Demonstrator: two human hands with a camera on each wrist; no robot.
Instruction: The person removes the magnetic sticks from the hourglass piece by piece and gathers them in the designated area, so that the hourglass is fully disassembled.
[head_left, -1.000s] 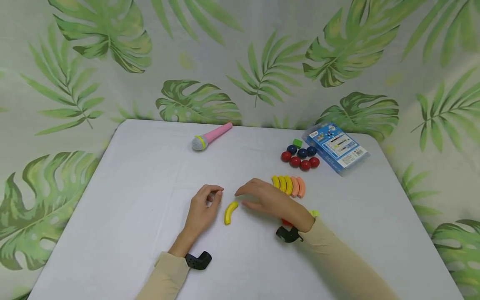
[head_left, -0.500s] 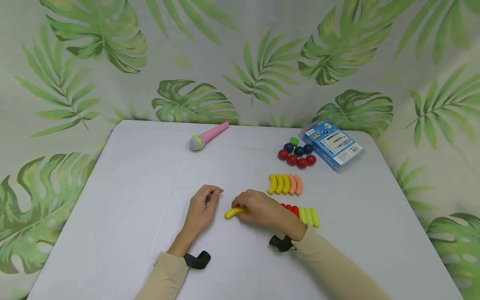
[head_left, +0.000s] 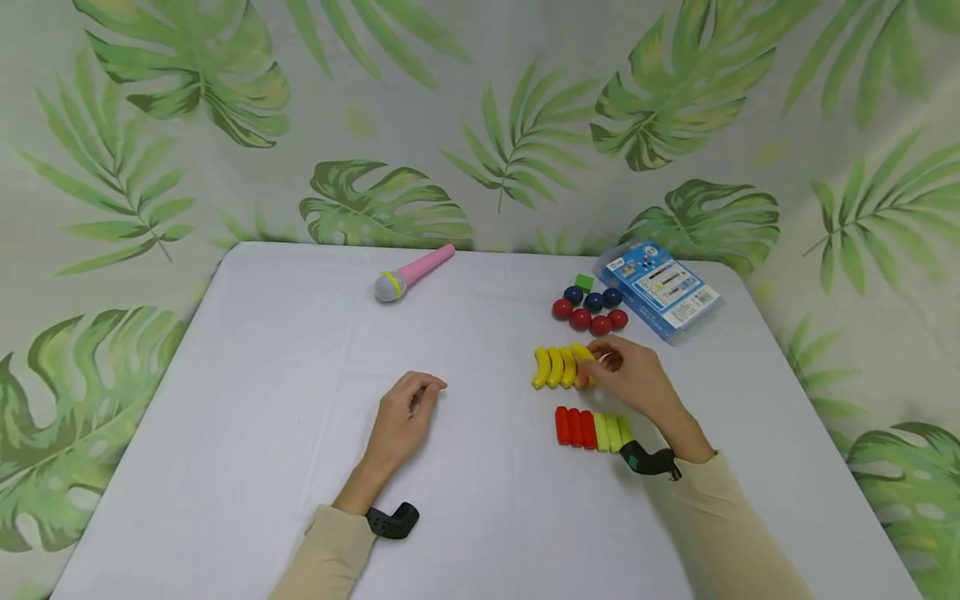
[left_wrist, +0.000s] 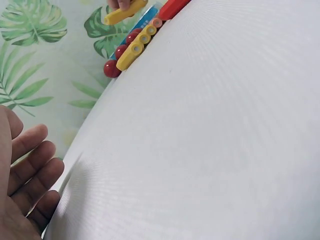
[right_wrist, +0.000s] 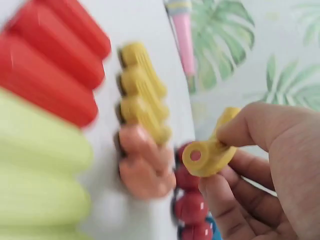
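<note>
Pinching the yellow curved piece (head_left: 583, 353), right hand (head_left: 633, 379) hovers over its row.

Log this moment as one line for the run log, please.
right hand: pinches yellow curved piece over the yellow and orange row | left hand: rests on white table, holds nothing | grip: fingertip pinch

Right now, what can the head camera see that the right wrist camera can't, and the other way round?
Only the head view shows the left hand resting on the white table, the blue balls, the green cube and the blue packet.

Only the right wrist view shows the hole in the end of the yellow curved piece that the right hand pinches.

Both show the pink toy microphone, the yellow, orange, red and lime pieces in rows, and red balls.
</note>
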